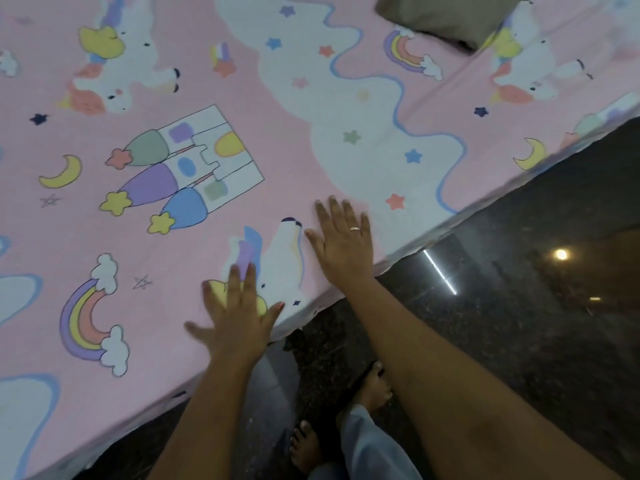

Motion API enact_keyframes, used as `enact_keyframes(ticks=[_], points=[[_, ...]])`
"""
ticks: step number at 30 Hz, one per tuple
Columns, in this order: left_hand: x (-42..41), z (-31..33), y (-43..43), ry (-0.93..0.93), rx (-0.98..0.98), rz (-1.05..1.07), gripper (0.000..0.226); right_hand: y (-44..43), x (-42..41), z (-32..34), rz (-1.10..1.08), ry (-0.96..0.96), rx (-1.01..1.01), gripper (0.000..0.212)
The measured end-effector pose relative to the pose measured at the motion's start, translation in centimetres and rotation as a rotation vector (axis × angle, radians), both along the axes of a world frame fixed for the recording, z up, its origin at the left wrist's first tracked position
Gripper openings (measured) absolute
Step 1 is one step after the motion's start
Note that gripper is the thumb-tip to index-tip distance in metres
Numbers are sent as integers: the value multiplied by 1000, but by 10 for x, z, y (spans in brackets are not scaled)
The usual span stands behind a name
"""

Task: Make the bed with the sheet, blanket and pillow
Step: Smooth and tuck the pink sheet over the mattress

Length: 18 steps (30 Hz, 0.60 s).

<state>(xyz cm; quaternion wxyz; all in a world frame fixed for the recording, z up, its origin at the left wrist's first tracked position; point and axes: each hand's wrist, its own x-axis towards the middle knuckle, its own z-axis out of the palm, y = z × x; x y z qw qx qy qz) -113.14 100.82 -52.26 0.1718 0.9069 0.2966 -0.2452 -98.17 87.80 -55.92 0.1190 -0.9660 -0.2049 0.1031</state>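
A pink sheet (284,98) printed with unicorns, rainbows, stars and a castle lies spread flat over the bed and fills most of the view. My left hand (239,317) lies flat on it near the bed's near edge, fingers straight and spread. My right hand (341,242), wearing a ring, presses flat on the sheet a little farther along the same edge. An olive-grey folded cloth or pillow (446,19) sits on the sheet at the top right, cut off by the frame.
The bed's edge (433,233) runs diagonally from lower left to upper right. Beyond it is a dark polished stone floor (519,341) with light reflections. My bare feet (375,391) stand on the floor close to the bed.
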Motion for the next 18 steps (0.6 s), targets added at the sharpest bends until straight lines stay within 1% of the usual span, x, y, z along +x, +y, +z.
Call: enact_keyframes(ticks=[2,3,4,6,7,8,9,10,11,13,14,15,16,18], points=[[-3,0,0,83,15,109,79,-33,16,-4,-58,-31,-35,65],[0,2,-3,102,20,134,82,-53,26,-4,-126,-48,-51,65],[6,6,-7,128,30,155,87,-73,36,-5,-229,-42,-73,66],[25,14,-20,177,57,231,90,-106,57,0,-517,30,-81,64],[38,18,-29,180,83,231,90,-115,69,3,-646,52,-59,62],[53,21,-40,155,103,174,90,-117,79,4,-695,35,-60,62],[71,23,-53,104,97,85,90,-113,86,3,-658,-24,-66,61],[89,24,-68,40,64,5,90,-104,92,3,-542,-95,-49,61],[105,25,-80,-24,30,-61,91,-90,93,1,-378,-141,-27,61],[135,22,-104,-103,11,-161,91,-68,88,-5,-47,-113,-10,58],[146,19,-112,-109,4,-178,89,-65,87,-6,52,-70,6,55],[155,16,-117,-85,-5,-164,89,-69,88,-7,109,-24,16,53],[159,12,-120,-34,-6,-135,90,-77,92,-7,122,-27,23,52],[167,11,-125,88,23,-105,92,-110,112,-13,29,-91,-18,53]])
